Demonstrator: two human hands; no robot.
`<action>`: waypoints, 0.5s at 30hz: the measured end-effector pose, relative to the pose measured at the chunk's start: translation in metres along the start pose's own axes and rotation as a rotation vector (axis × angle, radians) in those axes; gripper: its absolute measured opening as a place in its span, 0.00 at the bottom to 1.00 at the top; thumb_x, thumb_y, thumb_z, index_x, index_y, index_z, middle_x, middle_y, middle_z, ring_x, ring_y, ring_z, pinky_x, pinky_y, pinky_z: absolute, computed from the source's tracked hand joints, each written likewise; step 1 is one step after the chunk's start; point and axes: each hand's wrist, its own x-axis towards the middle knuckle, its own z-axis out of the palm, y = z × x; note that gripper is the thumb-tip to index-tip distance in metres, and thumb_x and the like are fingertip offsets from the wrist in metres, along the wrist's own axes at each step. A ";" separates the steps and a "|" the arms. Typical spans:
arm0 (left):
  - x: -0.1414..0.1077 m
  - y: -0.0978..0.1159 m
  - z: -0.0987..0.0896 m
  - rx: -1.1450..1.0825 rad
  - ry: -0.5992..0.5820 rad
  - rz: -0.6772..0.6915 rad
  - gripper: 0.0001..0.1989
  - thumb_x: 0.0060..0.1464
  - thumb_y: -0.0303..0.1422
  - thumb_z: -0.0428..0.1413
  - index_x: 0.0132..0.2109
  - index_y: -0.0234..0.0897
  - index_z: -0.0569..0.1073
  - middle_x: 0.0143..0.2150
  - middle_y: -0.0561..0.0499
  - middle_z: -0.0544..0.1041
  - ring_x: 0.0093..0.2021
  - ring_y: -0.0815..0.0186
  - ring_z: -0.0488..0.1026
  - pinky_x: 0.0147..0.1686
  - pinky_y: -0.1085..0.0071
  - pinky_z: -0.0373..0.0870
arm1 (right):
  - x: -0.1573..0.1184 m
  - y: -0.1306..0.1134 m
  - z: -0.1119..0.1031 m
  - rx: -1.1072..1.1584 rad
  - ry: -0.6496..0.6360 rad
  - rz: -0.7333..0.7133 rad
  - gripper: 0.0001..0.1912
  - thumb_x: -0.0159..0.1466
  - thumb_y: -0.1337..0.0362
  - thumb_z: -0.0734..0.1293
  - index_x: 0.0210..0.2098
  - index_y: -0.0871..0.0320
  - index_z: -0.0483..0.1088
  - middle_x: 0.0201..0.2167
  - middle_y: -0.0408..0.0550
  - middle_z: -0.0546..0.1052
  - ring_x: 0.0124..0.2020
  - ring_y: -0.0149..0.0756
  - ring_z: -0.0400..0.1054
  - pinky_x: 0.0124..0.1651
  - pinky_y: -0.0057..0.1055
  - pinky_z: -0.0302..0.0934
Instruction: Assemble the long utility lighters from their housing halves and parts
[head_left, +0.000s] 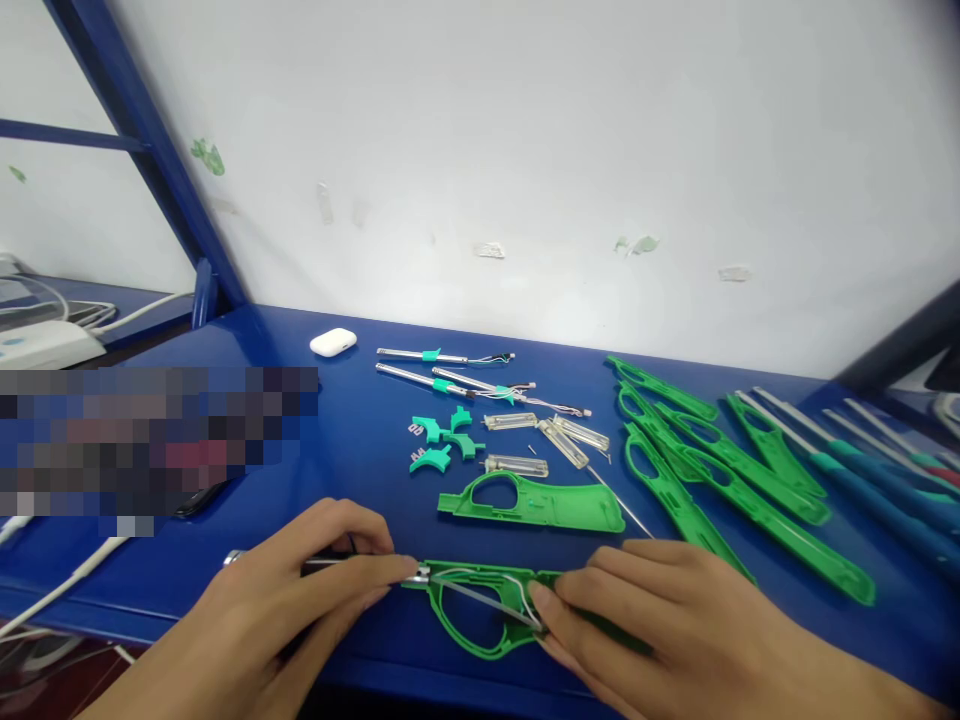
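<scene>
Both hands worked one green handle shell at the bench's six o'clock edge. The left hand pinched a metal rod into the shell's nine o'clock end; the right hand's fingertips pressed its three o'clock end flat, pinning white wires. Seating looked underway; next called for steady alignment. Another shell lay at twelve o'clock.
</scene>
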 end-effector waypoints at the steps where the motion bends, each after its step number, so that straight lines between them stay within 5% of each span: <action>1: -0.001 -0.001 -0.001 -0.013 -0.005 -0.007 0.14 0.78 0.40 0.51 0.54 0.54 0.83 0.52 0.55 0.81 0.46 0.70 0.84 0.47 0.83 0.78 | 0.000 0.000 0.001 0.006 -0.005 0.004 0.10 0.78 0.72 0.64 0.47 0.58 0.78 0.32 0.40 0.83 0.27 0.31 0.73 0.28 0.33 0.63; 8: 0.020 -0.004 -0.015 0.025 0.009 -0.048 0.16 0.75 0.46 0.56 0.64 0.54 0.77 0.61 0.55 0.79 0.55 0.65 0.81 0.58 0.76 0.75 | -0.005 -0.003 0.010 0.032 0.013 0.043 0.19 0.82 0.70 0.54 0.46 0.58 0.76 0.30 0.40 0.77 0.26 0.34 0.69 0.27 0.37 0.58; 15: 0.078 -0.010 -0.006 0.102 -0.017 -0.136 0.12 0.70 0.42 0.57 0.50 0.43 0.83 0.44 0.48 0.82 0.42 0.56 0.80 0.41 0.63 0.74 | -0.005 0.001 0.010 0.075 0.061 0.103 0.22 0.85 0.67 0.52 0.41 0.56 0.74 0.29 0.38 0.78 0.25 0.31 0.69 0.28 0.36 0.58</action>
